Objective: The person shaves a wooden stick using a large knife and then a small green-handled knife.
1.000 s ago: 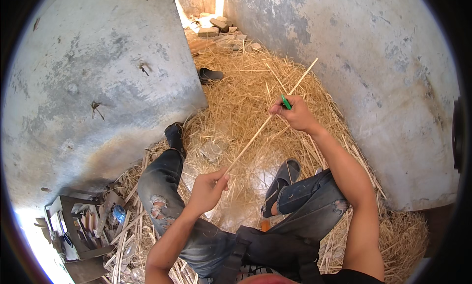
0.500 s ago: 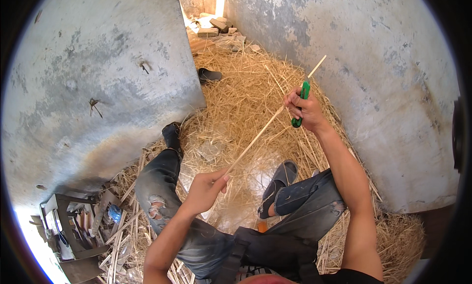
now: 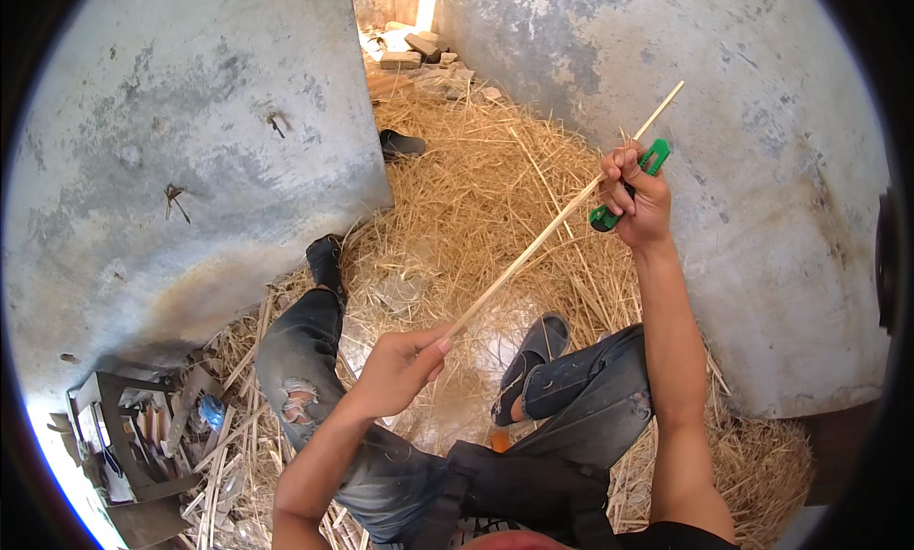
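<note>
A long, thin pale strip of wood or bamboo (image 3: pixel 522 261) slants from lower left to upper right in front of me. My left hand (image 3: pixel 398 371) pinches its lower end between thumb and fingers. Farther out, my right hand (image 3: pixel 636 190) is closed round a green utility knife (image 3: pixel 655 157). The strip runs by the fingers of that hand and its tip sticks out beyond them toward the wall. Small curled shavings show at the strip beside these fingers. I cannot make out the knife's blade.
Straw-like shavings (image 3: pixel 466 198) cover the floor between two worn grey walls (image 3: pixel 219 93). Bricks (image 3: pixel 419 50) lie at the far gap. A dark slipper (image 3: pixel 402 144) rests by the left wall's edge. At lower left stands a box-like frame (image 3: pixel 124 436) with sticks in it.
My right hand with the knife has moved right and slightly up along the strip, and the knife has tilted over to the right. My left hand has stayed nearly in place.
</note>
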`<state>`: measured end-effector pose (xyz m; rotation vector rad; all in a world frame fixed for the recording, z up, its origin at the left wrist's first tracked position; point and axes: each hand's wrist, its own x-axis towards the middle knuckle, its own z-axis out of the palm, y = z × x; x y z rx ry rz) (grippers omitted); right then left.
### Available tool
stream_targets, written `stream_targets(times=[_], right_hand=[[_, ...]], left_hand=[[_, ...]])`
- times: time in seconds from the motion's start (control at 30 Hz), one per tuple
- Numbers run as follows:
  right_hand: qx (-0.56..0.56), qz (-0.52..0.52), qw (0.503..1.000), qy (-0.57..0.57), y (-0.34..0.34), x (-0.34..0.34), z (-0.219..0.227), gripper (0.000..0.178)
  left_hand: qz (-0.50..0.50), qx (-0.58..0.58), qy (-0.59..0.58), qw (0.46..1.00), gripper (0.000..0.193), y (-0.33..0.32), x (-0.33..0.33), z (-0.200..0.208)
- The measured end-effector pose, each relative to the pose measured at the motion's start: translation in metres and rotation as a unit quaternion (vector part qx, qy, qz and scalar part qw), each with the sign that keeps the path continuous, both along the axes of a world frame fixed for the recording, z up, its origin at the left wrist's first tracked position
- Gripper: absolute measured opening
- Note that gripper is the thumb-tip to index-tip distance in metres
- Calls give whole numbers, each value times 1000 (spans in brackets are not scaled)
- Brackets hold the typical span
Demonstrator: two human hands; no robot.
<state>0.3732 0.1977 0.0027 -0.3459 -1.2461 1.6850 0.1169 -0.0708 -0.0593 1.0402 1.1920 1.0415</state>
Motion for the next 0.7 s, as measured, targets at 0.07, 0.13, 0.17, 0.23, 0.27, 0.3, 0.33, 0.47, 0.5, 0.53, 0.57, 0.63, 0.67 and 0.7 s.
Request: stream_targets(times=[0.07,0.13,0.17,0.23,0.27,0.3,0.33,0.47,0.5,0.53,0.57,0.63,0.67,0.7], right_hand=[[-1,-37,999,-5,-7,-3,3,25],[6,-70,998,-10,-9,-5,2,25],[9,-86,996,-13,-11,-7,2,25],[10,-129,991,-32,-16,-11,4,25],[12,-151,988,-42,-18,-13,5,25],[10,-167,985,-44,-19,-14,6,25],[9,-183,982,-46,-21,-15,7,25],[10,-238,968,-83,-27,-16,17,22],[5,-241,966,-93,-30,-17,20,21],[0,-243,964,-104,-34,-18,23,20],[-6,-247,962,-113,-38,-19,25,19],[-20,-238,964,-115,-44,-21,28,16],[-28,-232,965,-115,-47,-23,29,15],[-28,-229,966,-113,-50,-25,30,14]], left_hand=[[-4,-5,1,1000,35,0,-2,1],[-12,-10,5,1000,35,0,-3,2],[-10,-14,12,1000,35,0,-4,2],[-8,-21,27,999,35,-2,-4,2],[-7,-19,31,999,35,-3,-4,3],[-7,-18,36,999,35,-5,-3,3],[-6,-17,40,999,35,-6,-3,4],[10,4,35,999,34,-13,2,6],[14,5,36,999,34,-19,1,6],[17,5,38,999,33,-25,1,7],[21,-9,36,999,33,-32,3,10],[30,-36,33,998,33,-46,7,17],[41,-48,26,998,33,-53,8,18],[52,-59,19,997,33,-59,10,19]])
